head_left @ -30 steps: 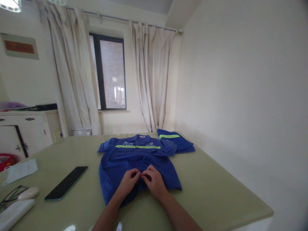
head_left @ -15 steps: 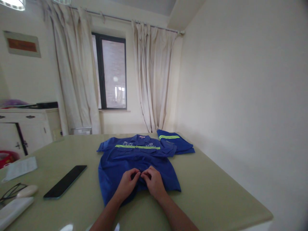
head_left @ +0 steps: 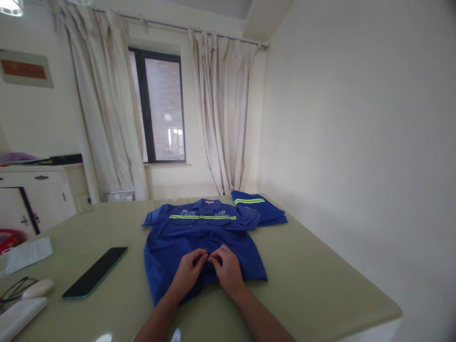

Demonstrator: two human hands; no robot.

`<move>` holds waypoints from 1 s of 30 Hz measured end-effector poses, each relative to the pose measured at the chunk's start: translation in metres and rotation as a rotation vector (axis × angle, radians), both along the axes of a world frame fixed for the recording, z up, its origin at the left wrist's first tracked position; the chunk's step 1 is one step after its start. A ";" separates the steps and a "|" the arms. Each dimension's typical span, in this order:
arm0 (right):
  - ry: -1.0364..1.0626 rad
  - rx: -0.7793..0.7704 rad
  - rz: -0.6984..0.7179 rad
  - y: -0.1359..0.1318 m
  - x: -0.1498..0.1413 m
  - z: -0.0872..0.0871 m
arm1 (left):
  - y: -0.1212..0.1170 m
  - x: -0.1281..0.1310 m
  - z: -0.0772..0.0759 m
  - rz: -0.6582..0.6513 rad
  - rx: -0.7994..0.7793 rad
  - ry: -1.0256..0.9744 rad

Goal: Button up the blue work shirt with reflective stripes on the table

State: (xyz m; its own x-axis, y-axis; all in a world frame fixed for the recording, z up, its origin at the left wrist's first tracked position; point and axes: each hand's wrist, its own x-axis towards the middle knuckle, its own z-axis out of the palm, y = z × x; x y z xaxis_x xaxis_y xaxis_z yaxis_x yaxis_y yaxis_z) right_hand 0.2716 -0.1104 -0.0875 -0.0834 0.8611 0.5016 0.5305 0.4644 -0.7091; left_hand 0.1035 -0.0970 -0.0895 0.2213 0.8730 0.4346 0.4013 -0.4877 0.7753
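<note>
A blue short-sleeved work shirt (head_left: 167, 256) with a yellow-green reflective stripe lies spread on the table, its collar at the far side. Near its lower hem, at the front opening, both hands pinch the cloth. My left hand (head_left: 189, 270) is closed, thumb and fingertips on the left front edge. Close beside it, my right hand (head_left: 227, 267) pinches the right front edge, fingertips almost meeting the left ones. Any button between the fingers is too small to make out.
A folded blue garment (head_left: 265, 211) with a similar stripe touches the shirt's far right sleeve. On the left of the green table (head_left: 320, 289) lie a black phone (head_left: 96, 273), a face mask (head_left: 28, 256), eyeglasses (head_left: 16, 290) and white objects (head_left: 23, 316). A wall borders the right.
The view has shifted slightly, so the scene sits a little further left. Both hands stay pinched on the shirt at nearly the same spot.
</note>
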 end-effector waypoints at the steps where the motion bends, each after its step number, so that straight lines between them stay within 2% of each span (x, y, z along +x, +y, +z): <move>1: 0.001 0.004 -0.002 0.000 0.000 0.001 | 0.001 0.000 -0.001 -0.002 -0.003 -0.004; 8: -0.003 -0.020 -0.049 0.000 0.001 0.004 | 0.003 0.000 -0.002 -0.022 -0.024 -0.031; 12: -0.026 -0.033 -0.053 -0.001 0.001 0.003 | 0.006 -0.001 -0.004 0.015 -0.003 -0.055; 16: -0.036 -0.042 -0.064 -0.001 0.002 0.003 | 0.010 -0.004 -0.007 -0.021 -0.102 -0.075; 19: -0.020 -0.038 -0.034 0.000 0.002 0.003 | 0.013 -0.007 -0.008 -0.067 -0.168 -0.092; 24: 0.023 0.014 0.050 0.000 0.002 0.004 | 0.016 -0.012 -0.007 -0.041 -0.207 -0.159; 30: 0.028 0.054 0.068 0.000 0.002 0.001 | 0.017 -0.011 -0.009 -0.070 -0.238 -0.202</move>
State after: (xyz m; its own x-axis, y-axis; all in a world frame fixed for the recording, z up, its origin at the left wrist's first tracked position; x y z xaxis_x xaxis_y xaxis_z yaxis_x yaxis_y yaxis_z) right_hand 0.2732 -0.1104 -0.0860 -0.1262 0.8258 0.5497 0.4770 0.5364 -0.6963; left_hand 0.0926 -0.0798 -0.0981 0.2146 0.9411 0.2614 0.1991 -0.3041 0.9316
